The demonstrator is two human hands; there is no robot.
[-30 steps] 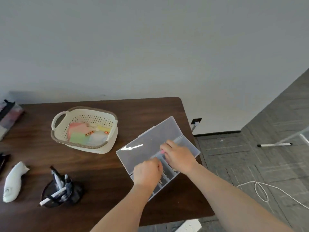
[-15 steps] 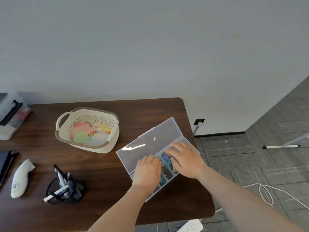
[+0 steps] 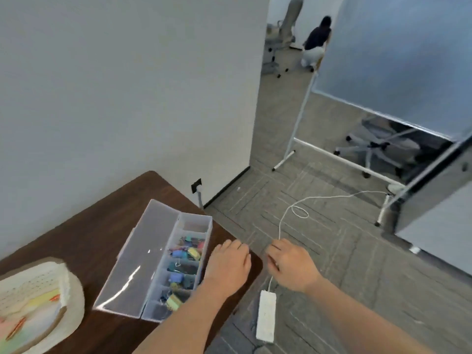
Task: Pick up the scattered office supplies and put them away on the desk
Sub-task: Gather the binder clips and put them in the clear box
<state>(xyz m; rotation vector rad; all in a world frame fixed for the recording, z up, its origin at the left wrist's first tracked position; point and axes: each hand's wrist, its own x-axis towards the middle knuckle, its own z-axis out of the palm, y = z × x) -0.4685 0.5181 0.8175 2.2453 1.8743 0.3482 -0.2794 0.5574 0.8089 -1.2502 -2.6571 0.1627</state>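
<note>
A clear plastic organizer box (image 3: pixel 158 259) lies open on the dark wooden desk (image 3: pixel 97 226), its lid flat to the left. Its compartments hold colourful binder clips (image 3: pixel 186 254). My left hand (image 3: pixel 228 264) rests just right of the box near the desk's right edge, fingers loosely bent, holding nothing. My right hand (image 3: pixel 290 264) hangs off the desk over the floor, fingers loosely curled and empty.
A cream basket (image 3: pixel 38 305) with coloured sticky notes sits at the lower left. On the grey carpet lie a white power strip (image 3: pixel 265 315) and its cable (image 3: pixel 319 200). A whiteboard stand (image 3: pixel 383 72) and office chairs stand to the right; a person crouches far back.
Both hands have left the box's compartments and moved right. The view has swung right, so the pen cup and the white object are out of sight.
</note>
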